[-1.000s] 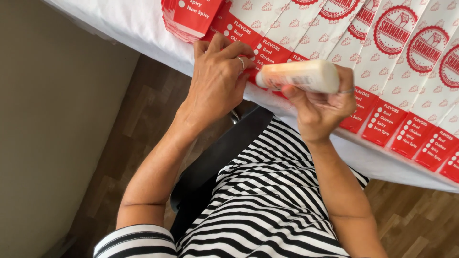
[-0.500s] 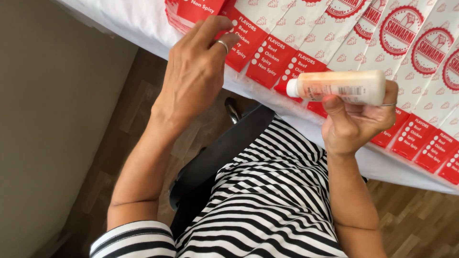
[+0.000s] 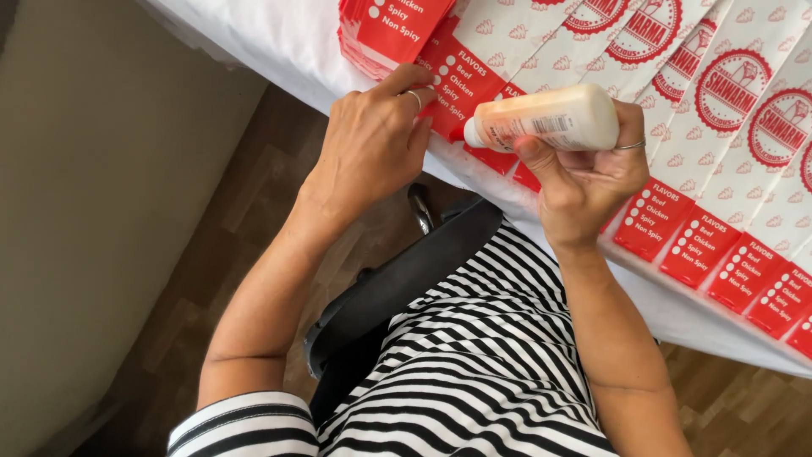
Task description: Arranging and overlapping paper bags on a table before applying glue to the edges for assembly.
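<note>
My right hand (image 3: 584,182) grips a white squeeze bottle (image 3: 550,121) held sideways, its red nozzle pointing left at the red end of a paper sleeve (image 3: 463,89). My left hand (image 3: 372,144) rests flat on the table edge, its fingertips pressing on that same red end. A row of white-and-red printed paper sleeves (image 3: 719,127) lies overlapped along the table to the right. A stack of red-ended sleeves (image 3: 385,30) sits just beyond my left hand.
The table has a white cloth (image 3: 288,51) over it. A beige wall (image 3: 101,211) stands at the left, wooden floor (image 3: 254,220) lies below, and a black chair (image 3: 406,288) is under me.
The bottle has swung left and down, bringing its nozzle to the sleeve end by my left hand. My left hand lowered onto the sleeve's red end.
</note>
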